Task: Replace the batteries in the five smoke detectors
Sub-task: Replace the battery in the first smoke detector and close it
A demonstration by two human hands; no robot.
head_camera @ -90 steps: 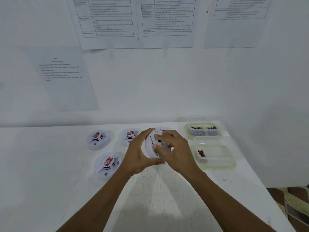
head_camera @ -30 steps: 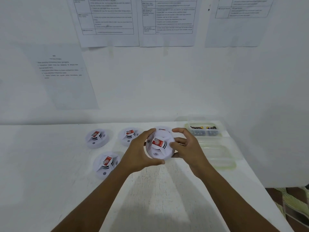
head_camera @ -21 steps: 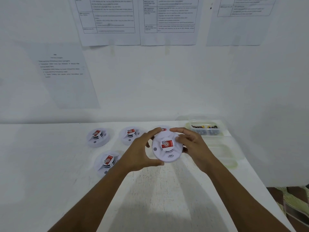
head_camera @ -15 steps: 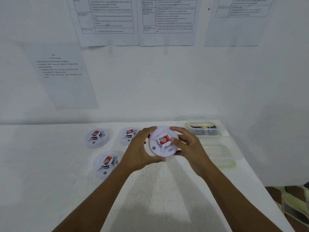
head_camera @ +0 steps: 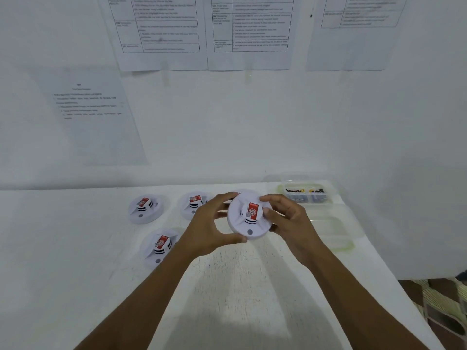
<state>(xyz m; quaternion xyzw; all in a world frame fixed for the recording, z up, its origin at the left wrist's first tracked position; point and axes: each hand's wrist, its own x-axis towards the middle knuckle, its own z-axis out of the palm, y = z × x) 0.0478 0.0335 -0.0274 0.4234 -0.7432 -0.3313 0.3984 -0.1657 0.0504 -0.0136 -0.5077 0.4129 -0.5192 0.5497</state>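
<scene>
A round white smoke detector [head_camera: 249, 217] with a red label on its raised centre is held above the white table [head_camera: 75, 274], its front facing me. My left hand [head_camera: 211, 227] grips its left rim with thumb underneath and fingers over the top. My right hand [head_camera: 286, 218] grips the right rim. Three more detectors lie face up on the table: far left [head_camera: 145, 208], back middle [head_camera: 193, 203] and front left [head_camera: 160, 246]. Part of another white disc shows behind the held one.
A clear plastic box [head_camera: 305, 194] of batteries stands at the table's back right. A second clear box [head_camera: 333, 231] sits nearer, partly behind my right hand. The table's right edge [head_camera: 394, 279] drops to the floor. Printed sheets hang on the wall [head_camera: 252, 117].
The detector was turned over from its back to its labelled front, then rotated in both hands so the red label now stands upright. Both hands keep hold of its rim.
</scene>
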